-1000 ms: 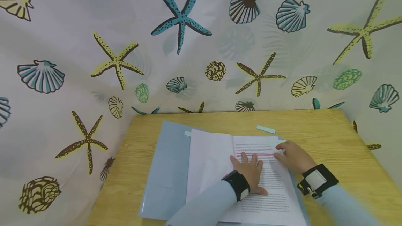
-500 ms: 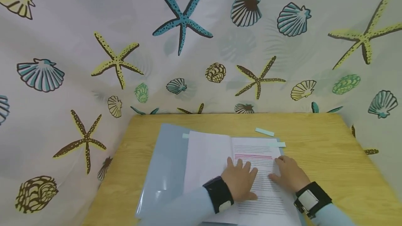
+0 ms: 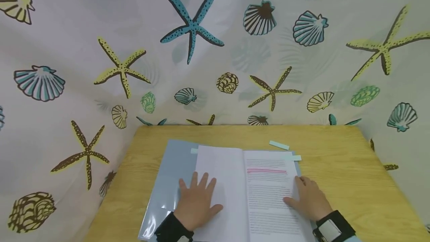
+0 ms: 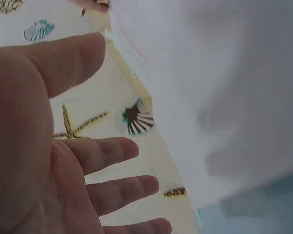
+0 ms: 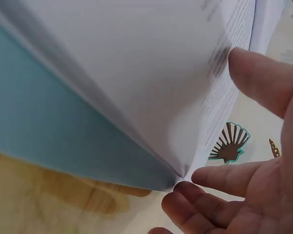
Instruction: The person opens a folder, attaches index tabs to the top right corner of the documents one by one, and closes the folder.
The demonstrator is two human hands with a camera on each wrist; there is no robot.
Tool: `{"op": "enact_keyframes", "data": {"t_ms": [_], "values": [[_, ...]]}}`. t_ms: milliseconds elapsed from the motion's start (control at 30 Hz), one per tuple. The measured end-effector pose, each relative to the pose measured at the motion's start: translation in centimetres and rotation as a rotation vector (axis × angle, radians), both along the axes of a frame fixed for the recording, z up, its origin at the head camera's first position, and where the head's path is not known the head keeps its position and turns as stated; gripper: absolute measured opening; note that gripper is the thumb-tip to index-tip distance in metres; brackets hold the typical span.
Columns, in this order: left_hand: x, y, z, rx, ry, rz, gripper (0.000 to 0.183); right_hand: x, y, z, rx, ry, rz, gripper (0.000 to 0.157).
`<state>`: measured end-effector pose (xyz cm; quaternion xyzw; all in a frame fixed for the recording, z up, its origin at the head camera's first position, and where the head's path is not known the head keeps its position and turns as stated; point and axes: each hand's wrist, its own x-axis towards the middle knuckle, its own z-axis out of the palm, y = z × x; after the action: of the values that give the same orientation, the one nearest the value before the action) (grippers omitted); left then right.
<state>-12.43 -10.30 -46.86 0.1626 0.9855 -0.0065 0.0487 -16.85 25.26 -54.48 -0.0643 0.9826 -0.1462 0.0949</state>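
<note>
An open booklet of white pages lies in a pale blue plastic folder (image 3: 166, 182). Its left page (image 3: 223, 186) is blank; the right page (image 3: 265, 212) carries printed text with pink highlighted lines (image 3: 267, 171) near the top. My left hand (image 3: 196, 201) is over the blank page's left side and the folder, fingers straight and spread. At the printed page's right edge is my right hand (image 3: 310, 199), its thumb on the paper and its fingers along the edge. In the right wrist view, the fingertips touch the corner where the pages and the folder (image 5: 78, 122) meet.
A pale tab (image 3: 296, 158) sticks out from the right page's upper edge, and another tab (image 3: 194, 151) shows at the left page's upper corner. Behind the folder, a loose pale strip (image 3: 279, 145) lies on the wooden table (image 3: 352, 167). A shell-patterned curtain (image 3: 201, 59) hangs behind.
My left hand has moved left, from the printed page to the blank one. My right hand has slid down the page's right edge from the tab near the top.
</note>
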Motion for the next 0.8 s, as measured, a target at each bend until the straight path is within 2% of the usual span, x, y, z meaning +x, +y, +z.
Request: {"op": "enact_keyframes", "data": {"t_ms": [200, 333, 500, 800], "values": [[0.0, -5.3, -1.1, 0.106, 0.059, 0.274, 0.078, 0.4, 0.2, -0.5, -0.023, 0.002, -0.01, 0.104], [0.6, -7.1, -1.3, 0.164, 0.037, 0.387, 0.079, 0.5, 0.4, -0.7, -0.017, 0.032, 0.001, 0.106], [1.5, -7.2, -1.5, 0.214, -0.036, 0.439, 0.081, 0.6, 0.5, -0.9, 0.0, 0.051, 0.002, 0.105], [1.4, -7.1, -2.5, 0.215, -0.133, 0.486, 0.083, 0.7, 0.5, -0.9, 0.023, 0.064, 0.009, 0.1]]}}
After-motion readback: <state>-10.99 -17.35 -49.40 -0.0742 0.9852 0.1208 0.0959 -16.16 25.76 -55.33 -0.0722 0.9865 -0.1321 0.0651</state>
